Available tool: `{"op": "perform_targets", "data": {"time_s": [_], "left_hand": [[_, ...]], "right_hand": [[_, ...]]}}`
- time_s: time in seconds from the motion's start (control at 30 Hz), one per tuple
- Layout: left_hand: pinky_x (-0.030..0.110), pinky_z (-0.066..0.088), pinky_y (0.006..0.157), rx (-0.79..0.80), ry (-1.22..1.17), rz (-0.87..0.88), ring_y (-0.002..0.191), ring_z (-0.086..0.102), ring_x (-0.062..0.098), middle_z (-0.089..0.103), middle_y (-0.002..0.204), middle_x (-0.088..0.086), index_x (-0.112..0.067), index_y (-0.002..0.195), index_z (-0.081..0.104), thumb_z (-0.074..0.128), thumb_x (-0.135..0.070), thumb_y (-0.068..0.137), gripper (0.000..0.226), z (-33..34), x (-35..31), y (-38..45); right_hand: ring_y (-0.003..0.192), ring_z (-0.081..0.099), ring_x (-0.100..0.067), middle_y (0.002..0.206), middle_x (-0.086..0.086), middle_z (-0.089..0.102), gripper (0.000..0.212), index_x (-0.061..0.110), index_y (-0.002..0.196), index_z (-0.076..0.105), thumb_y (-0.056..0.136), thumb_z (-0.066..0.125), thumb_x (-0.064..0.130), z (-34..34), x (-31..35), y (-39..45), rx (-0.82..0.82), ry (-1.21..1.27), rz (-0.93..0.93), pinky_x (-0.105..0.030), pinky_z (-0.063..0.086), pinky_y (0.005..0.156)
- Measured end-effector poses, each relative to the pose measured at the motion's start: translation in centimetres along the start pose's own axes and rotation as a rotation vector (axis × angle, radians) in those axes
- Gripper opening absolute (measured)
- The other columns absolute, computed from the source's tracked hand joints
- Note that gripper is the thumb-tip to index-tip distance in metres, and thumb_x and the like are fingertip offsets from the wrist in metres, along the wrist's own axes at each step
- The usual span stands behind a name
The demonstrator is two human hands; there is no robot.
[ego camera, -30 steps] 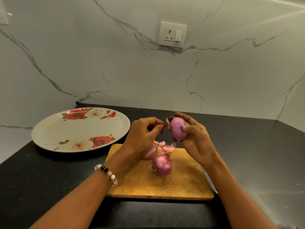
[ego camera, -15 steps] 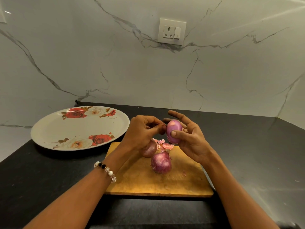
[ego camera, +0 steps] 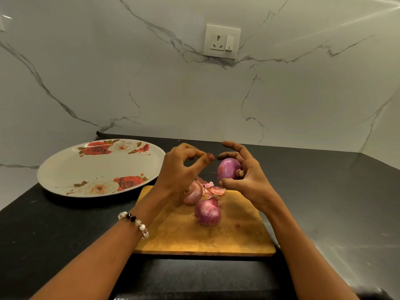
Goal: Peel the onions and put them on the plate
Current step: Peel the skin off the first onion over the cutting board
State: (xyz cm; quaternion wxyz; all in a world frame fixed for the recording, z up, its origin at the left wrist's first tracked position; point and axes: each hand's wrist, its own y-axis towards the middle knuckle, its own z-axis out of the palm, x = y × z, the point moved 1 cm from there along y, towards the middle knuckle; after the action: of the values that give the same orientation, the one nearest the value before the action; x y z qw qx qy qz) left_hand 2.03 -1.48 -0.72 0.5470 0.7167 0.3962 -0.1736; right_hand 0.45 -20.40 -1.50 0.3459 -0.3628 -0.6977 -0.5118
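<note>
— Which onion is being worked on?

— The smooth purple onion [ego camera: 228, 171], held up in the air above the far edge of the board, root end turned to the right.

— And the others?

— Two, both lying on the wood: a paler onion [ego camera: 192, 194] farther back and a striped onion [ego camera: 207, 212] nearer, touching or almost (hard to tell). Both look unpeeled.

— Skins?

— Pink peel scraps [ego camera: 213, 190] just right of the paler one.

— The plate?

— The rose-patterned plate [ego camera: 65, 167] sits flat at far left, nothing on it yet
</note>
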Motion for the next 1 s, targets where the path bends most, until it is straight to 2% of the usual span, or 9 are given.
{"op": "perform_targets", "data": {"time_s": [0.07, 0.17, 0.27, 0.53, 0.77, 1.0], "left_hand": [[0.02, 0.046, 0.072, 0.035, 0.018, -0.016, 0.089, 0.058, 0.011, 0.064, 0.093, -0.009, -0.024, 0.087, 0.07, 0.059, -0.052, 0.077, 0.031, 0.1, 0.0, -0.1], [0.015, 0.043, 0.072, 0.143, 0.082, -0.022, 0.089, 0.057, 0.006, 0.066, 0.094, -0.009, -0.02, 0.096, 0.073, 0.064, -0.043, 0.082, 0.028, 0.7, 0.1, -0.4], [0.022, 0.049, 0.076, 0.219, 0.098, -0.05, 0.09, 0.059, 0.008, 0.066, 0.095, -0.008, -0.019, 0.102, 0.072, 0.067, -0.038, 0.083, 0.027, 1.1, 0.2, -0.6], [0.025, 0.054, 0.077, 0.284, 0.132, -0.085, 0.086, 0.063, 0.011, 0.069, 0.095, 0.0, -0.013, 0.104, 0.071, 0.069, -0.027, 0.083, 0.025, 0.8, 0.1, -0.6], [0.015, 0.049, 0.07, 0.266, 0.184, -0.064, 0.076, 0.06, 0.007, 0.067, 0.089, -0.001, -0.01, 0.101, 0.073, 0.067, -0.018, 0.085, 0.019, 0.7, 0.2, -0.6], [0.008, 0.045, 0.067, 0.149, 0.15, -0.099, 0.075, 0.061, 0.005, 0.068, 0.085, -0.004, -0.012, 0.097, 0.074, 0.064, -0.014, 0.087, 0.014, 0.7, 0.2, -0.5]], "right_hand": [[0.112, 0.062, -0.019, 0.12, -0.005, 0.06, 0.089, 0.026, 0.139, 0.042, 0.061, 0.079, 0.005, -0.2, 0.0, 0.1, -0.021, -0.045, -0.026, -0.026, 0.056, 0.084], [0.113, 0.061, -0.016, 0.121, -0.004, 0.058, 0.092, 0.027, 0.142, 0.039, 0.061, 0.078, 0.006, -0.2, 0.0, 0.1, -0.022, -0.111, -0.049, -0.026, 0.056, 0.084], [0.115, 0.06, -0.016, 0.121, -0.002, 0.057, 0.094, 0.03, 0.144, 0.035, 0.064, 0.079, 0.007, -0.2, -0.2, 0.1, 0.007, -0.171, -0.055, -0.027, 0.056, 0.087], [0.115, 0.059, -0.015, 0.118, 0.002, 0.055, 0.094, 0.039, 0.143, 0.031, 0.067, 0.08, 0.012, 0.6, -0.9, 0.1, 0.107, -0.313, -0.069, -0.03, 0.055, 0.096], [0.115, 0.058, -0.015, 0.118, 0.004, 0.055, 0.094, 0.043, 0.139, 0.03, 0.065, 0.081, 0.017, 0.8, -1.0, 0.1, 0.115, -0.314, -0.075, -0.028, 0.054, 0.096], [0.116, 0.057, -0.015, 0.123, 0.002, 0.054, 0.093, 0.034, 0.143, 0.032, 0.065, 0.079, 0.016, 0.7, -0.7, 0.0, 0.062, -0.246, -0.046, -0.024, 0.055, 0.091]]}}
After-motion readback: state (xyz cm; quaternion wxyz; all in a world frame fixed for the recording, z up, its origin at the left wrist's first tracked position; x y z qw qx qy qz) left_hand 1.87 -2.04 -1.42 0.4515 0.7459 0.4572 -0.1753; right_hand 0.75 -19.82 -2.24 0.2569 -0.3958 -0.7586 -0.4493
